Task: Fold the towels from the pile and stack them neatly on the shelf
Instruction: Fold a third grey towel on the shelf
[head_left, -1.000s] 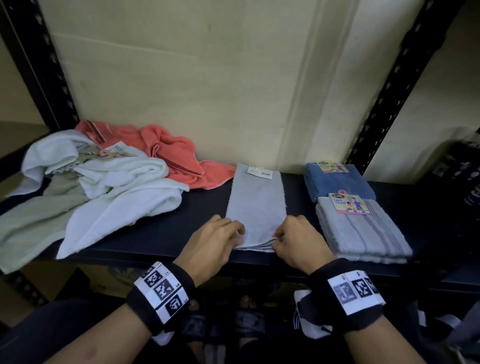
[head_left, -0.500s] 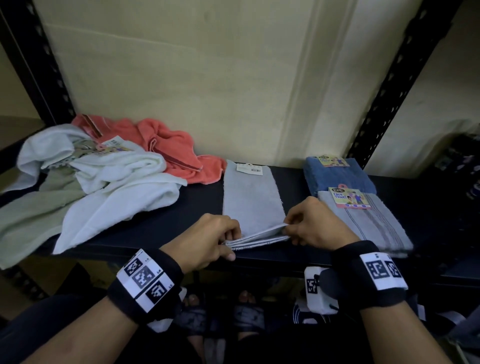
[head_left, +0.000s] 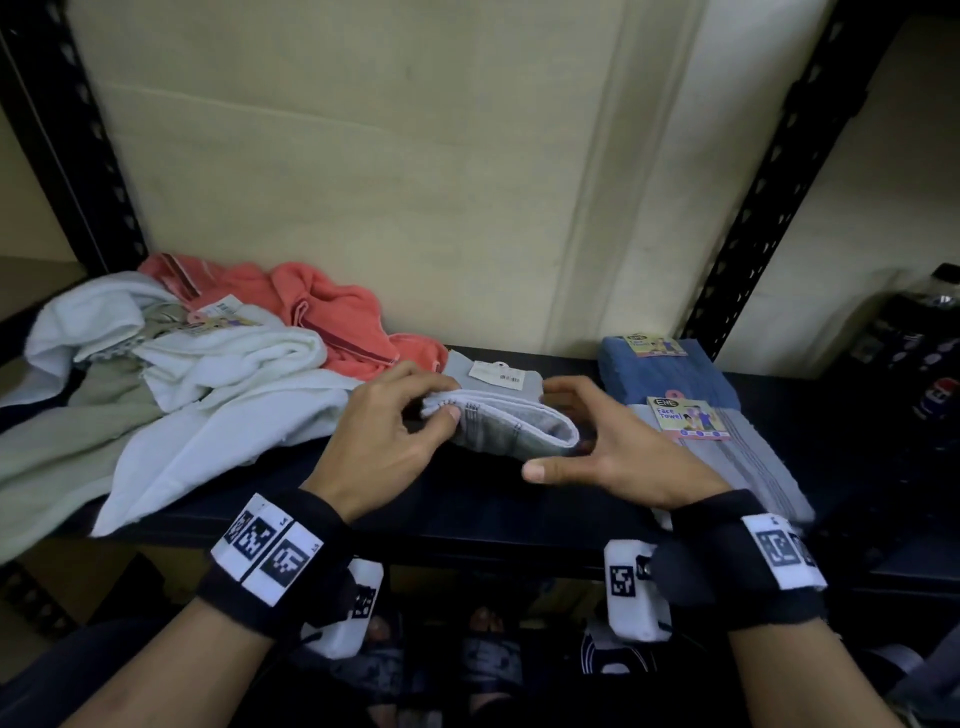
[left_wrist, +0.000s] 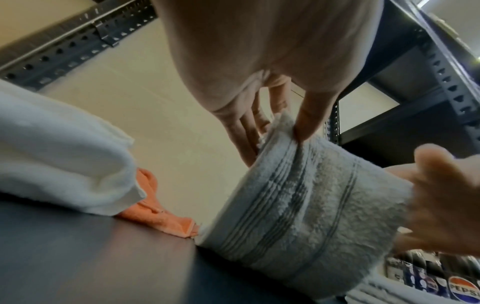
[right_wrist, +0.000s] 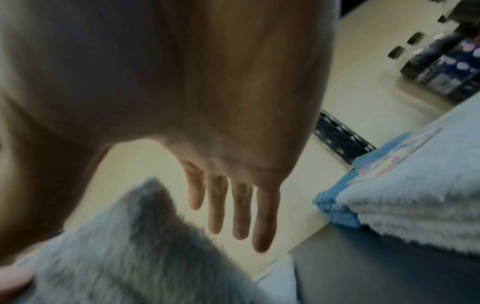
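Note:
A grey towel (head_left: 511, 428) with darker stripes lies mid-shelf, its near end doubled back over the far part, which carries a white tag (head_left: 496, 375). My left hand (head_left: 448, 400) pinches the raised edge of the towel (left_wrist: 298, 205) between thumb and fingers (left_wrist: 302, 127). My right hand (head_left: 558, 434) is spread at the fold's right side, fingers (right_wrist: 240, 209) straight and holding nothing. At the right, a folded grey striped towel (head_left: 748, 467) sits in front of a blue one (head_left: 670, 374).
A loose pile at the left holds a white towel (head_left: 223, 395), a coral towel (head_left: 332, 317) and a pale green towel (head_left: 47, 452) hanging over the black shelf's (head_left: 467, 509) edge. Slotted black uprights (head_left: 769, 176) flank the bay. Pepsi bottles (left_wrist: 462, 288) stand further right.
The grey towel's near end has been lifted and carried away from me over the far part. My left hand still pinches that edge; my right hand has let go and spread.

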